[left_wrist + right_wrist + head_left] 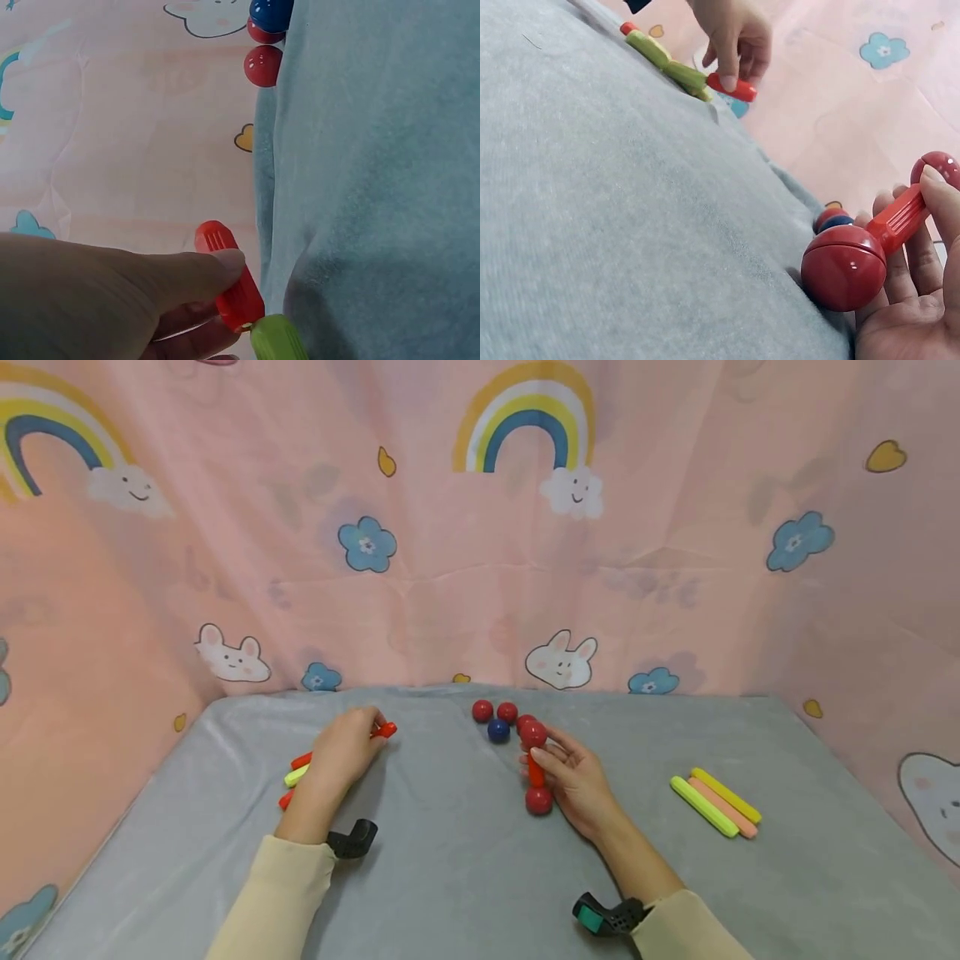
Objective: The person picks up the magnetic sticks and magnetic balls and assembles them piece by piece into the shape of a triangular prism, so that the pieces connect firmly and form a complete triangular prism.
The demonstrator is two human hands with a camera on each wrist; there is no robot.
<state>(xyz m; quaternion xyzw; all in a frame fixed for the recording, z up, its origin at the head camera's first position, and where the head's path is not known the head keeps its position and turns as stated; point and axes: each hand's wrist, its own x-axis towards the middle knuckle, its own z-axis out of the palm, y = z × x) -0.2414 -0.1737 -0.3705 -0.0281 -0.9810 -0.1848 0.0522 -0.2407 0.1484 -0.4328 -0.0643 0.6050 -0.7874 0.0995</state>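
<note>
Left hand (345, 752) pinching a short red stick (387, 729), toward worktop's (465, 877) far left; more sticks (297, 775) partly hidden by that wrist. Right hand (585, 781) grasping a red rod (536, 770), upper ball (533, 733) and lower ball (538, 800) on its ends, right of center; can't tell if lower ball touches cloth. Loose red balls and a blue ball (498, 731) just beyond, near the far edge, pink curtain (465, 610) right behind, so tight there. Wide gray stretch between hands and toward the near side. Three-stick bundle (705, 807) farther right, well in from the right edge, roomy gap to the hand.
</note>
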